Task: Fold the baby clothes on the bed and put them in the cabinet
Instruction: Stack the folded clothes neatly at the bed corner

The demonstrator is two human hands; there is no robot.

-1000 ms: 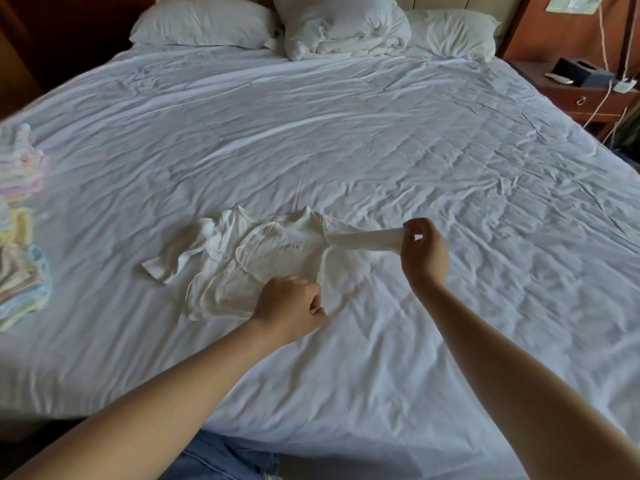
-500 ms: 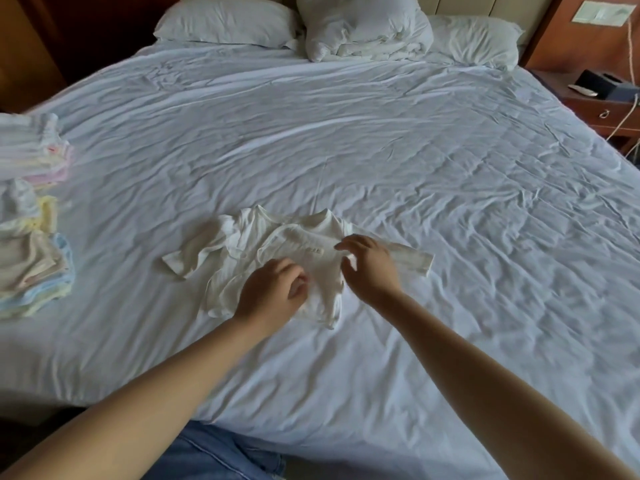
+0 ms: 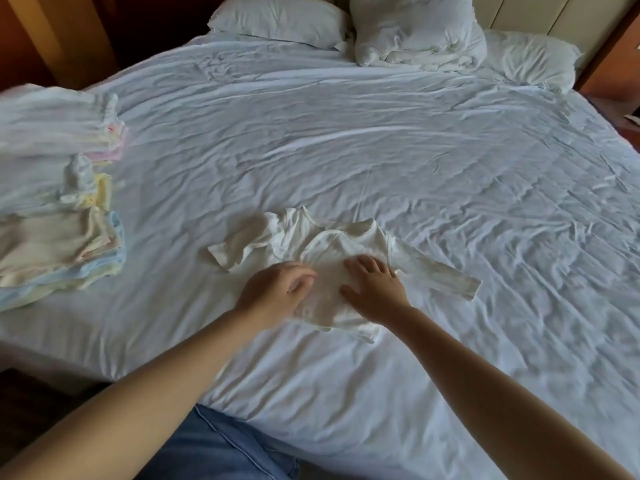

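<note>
Softly creased, cream long-sleeved baby top (image 3: 329, 247) lies under flat right hand (image 3: 375, 289).

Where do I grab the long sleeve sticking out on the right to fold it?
Probably pinch the sleeve at its cuff, coming from the right. It lies flat and straight on the sheet, cuff end free and farthest from the white top, where the right hand rests flat.

A crumpled white duvet (image 3: 415, 32) lies between two pillows (image 3: 277, 19) by the headboard (image 3: 526, 12).
</note>
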